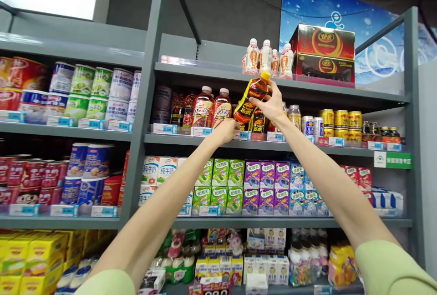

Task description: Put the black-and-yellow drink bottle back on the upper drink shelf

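Big grey shelf [149, 58] here, green cartons [220, 172] reading 优酸乳 mid-height! Above, the right hand [273, 104] clamps a tilted yellow-capped bottle [246, 103]; left hand [226, 130] near its base, grip unclear. Behind, a 乐虎 bottle [258, 125]; left, price tag [204, 131]: 7.00.

Purple drink cartons [266, 177], green cartons [219, 175] just left of them, blue cartons [297, 200] just right of them, gold cans [341, 118] above and right of them, red-and-black boxes [325, 49] higher up to their right
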Demonstrator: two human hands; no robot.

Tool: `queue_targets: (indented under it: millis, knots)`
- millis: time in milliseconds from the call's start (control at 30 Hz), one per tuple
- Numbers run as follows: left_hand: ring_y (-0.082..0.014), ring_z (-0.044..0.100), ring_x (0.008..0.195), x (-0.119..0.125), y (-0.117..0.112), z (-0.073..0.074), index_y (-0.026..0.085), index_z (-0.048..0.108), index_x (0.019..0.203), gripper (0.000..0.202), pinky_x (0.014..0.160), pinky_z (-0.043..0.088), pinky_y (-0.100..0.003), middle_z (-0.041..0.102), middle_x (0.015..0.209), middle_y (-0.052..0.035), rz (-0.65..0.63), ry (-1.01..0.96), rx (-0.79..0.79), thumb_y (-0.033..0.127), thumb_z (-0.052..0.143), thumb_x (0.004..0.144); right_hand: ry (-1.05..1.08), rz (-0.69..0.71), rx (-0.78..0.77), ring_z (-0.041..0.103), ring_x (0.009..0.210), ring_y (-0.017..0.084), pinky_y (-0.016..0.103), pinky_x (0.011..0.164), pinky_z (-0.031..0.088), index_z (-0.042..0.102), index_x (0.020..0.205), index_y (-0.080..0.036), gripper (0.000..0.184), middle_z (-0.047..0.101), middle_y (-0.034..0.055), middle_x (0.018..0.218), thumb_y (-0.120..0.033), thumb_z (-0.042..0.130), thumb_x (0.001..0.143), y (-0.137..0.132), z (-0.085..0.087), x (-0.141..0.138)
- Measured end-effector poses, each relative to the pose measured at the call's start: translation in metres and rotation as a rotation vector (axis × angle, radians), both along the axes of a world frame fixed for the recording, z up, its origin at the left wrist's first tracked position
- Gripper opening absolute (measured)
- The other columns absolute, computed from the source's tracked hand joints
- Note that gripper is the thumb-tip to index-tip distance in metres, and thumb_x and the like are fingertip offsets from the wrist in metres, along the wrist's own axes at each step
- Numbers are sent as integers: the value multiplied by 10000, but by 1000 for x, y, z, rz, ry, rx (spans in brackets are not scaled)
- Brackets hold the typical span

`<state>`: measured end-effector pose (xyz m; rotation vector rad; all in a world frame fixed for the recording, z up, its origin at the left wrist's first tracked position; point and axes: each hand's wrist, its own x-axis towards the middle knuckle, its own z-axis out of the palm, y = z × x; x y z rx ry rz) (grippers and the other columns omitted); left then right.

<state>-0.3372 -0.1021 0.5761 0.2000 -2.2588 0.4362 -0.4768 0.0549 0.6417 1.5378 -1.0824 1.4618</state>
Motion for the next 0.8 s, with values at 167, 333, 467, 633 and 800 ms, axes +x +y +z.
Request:
queue_targets:
  millis: [167, 333, 467, 633, 800]
  knots:
    - [-289, 737, 1084, 0, -4, -11, 153, 856, 1116, 304, 948, 555, -350, 801, 1157, -132, -66, 96, -11, 106, 618, 931, -66, -3, 84, 529, 1471, 394, 619, 1239, 464, 419, 1599, -259, 1024, 556, 152, 1541, -560, 902, 748, -13, -1, -3]
    - [-299, 704, 1117, 0, -2, -26, 165, 866, 1073, 368, 926, 534, -383, 783, 1164, -135, -93, 164, -19, 88, 518, 982, -54, -21, 144, 591, 1405, 389, 580, 1220, 499, 528, 1529, -208, 950, 615, 154, 1487, -482, 930, 713, -14, 2, -10]
    - [-290, 706, 1115, 0, -4, -29, 156, 865, 1047, 354, 966, 531, -403, 783, 1161, -131, -133, 201, -25, 79, 526, 975, -52, -7, 197, 624, 1371, 368, 552, 1198, 527, 571, 1489, -207, 961, 644, 137, 1464, -465, 965, 651, -13, -5, -11]
    - [-269, 731, 1043, -4, -13, -24, 152, 866, 1064, 315, 971, 566, -389, 793, 1097, -123, -181, 226, -35, 106, 580, 938, -56, -41, 202, 653, 1338, 336, 518, 1226, 504, 607, 1454, -185, 902, 691, 123, 1397, -375, 965, 649, -13, -7, -6]
    - [-278, 733, 1060, -4, -16, -24, 132, 859, 1061, 306, 1005, 567, -398, 789, 1100, -131, -208, 232, -29, 107, 585, 927, -120, -42, 306, 692, 1264, 342, 564, 1175, 535, 615, 1454, -178, 878, 732, 121, 1288, -367, 960, 670, -14, 2, -1]
